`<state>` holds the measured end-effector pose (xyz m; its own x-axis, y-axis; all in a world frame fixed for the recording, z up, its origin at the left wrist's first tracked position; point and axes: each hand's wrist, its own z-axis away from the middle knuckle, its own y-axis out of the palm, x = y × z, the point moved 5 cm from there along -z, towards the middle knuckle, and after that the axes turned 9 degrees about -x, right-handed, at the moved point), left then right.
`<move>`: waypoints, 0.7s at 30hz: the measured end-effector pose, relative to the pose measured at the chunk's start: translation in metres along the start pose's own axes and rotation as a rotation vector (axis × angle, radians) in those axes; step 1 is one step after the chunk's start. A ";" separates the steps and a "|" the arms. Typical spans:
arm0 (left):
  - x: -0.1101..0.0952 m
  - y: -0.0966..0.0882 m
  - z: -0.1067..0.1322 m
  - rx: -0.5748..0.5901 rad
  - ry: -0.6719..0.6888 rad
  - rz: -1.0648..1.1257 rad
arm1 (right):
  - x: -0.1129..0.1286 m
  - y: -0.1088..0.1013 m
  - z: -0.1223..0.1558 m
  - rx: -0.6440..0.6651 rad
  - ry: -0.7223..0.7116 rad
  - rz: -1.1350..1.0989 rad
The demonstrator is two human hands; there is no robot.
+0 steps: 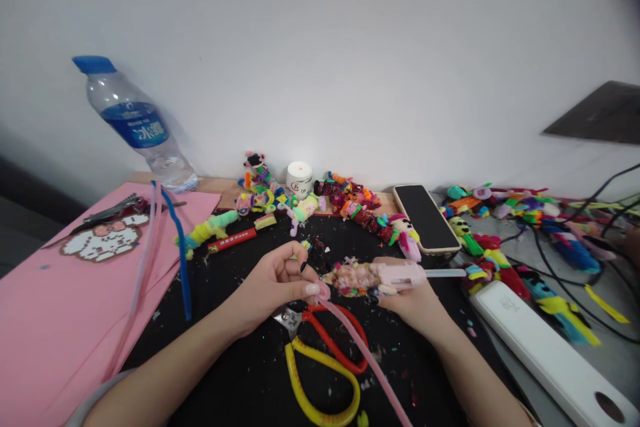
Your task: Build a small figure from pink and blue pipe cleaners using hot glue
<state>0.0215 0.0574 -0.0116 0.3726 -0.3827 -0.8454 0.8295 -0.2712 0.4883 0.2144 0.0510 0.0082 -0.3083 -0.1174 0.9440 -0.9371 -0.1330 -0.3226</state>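
Observation:
My left hand (280, 287) pinches the coiled end of a pink pipe cleaner (367, 352), whose long tail runs down toward the lower right. In my right hand (410, 303) is a pale pink hot glue gun (397, 275), held level with its nozzle pointing left. Dried glue and coloured fuzz coat the front of the gun, and a clear glue stick (445, 273) pokes out of its back. The nozzle is close to the pipe cleaner's coil; I cannot tell whether they touch. Below both hands lie scissors (295, 347) with one red and one yellow handle.
A black mat (225, 373) covers the middle. Pink paper (60, 340) with a blue pipe cleaner (179, 253) lies left, before a water bottle (135, 120). A phone (427, 217), pipe-cleaner figures (565, 307), black cables (545, 253) and a white device (550, 360) are right.

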 end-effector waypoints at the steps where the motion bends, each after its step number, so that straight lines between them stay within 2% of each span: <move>1: 0.000 0.000 0.000 0.000 0.000 -0.002 | 0.000 0.000 0.000 0.004 0.001 -0.002; 5: 0.000 0.001 0.001 0.003 -0.001 0.000 | 0.002 0.001 -0.001 0.014 0.000 -0.012; 12: 0.000 0.002 0.002 0.016 -0.004 -0.012 | 0.003 -0.001 -0.003 -0.060 0.004 0.003; 18: -0.002 0.002 0.002 -0.011 0.001 -0.014 | 0.005 -0.007 -0.003 -0.200 -0.036 0.175; 21: -0.003 0.001 0.001 -0.048 0.009 -0.014 | 0.003 -0.008 -0.004 -0.218 -0.080 0.310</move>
<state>0.0209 0.0579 -0.0082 0.3641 -0.3712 -0.8542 0.8537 -0.2338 0.4654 0.2199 0.0559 0.0139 -0.5768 -0.1967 0.7929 -0.8169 0.1319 -0.5615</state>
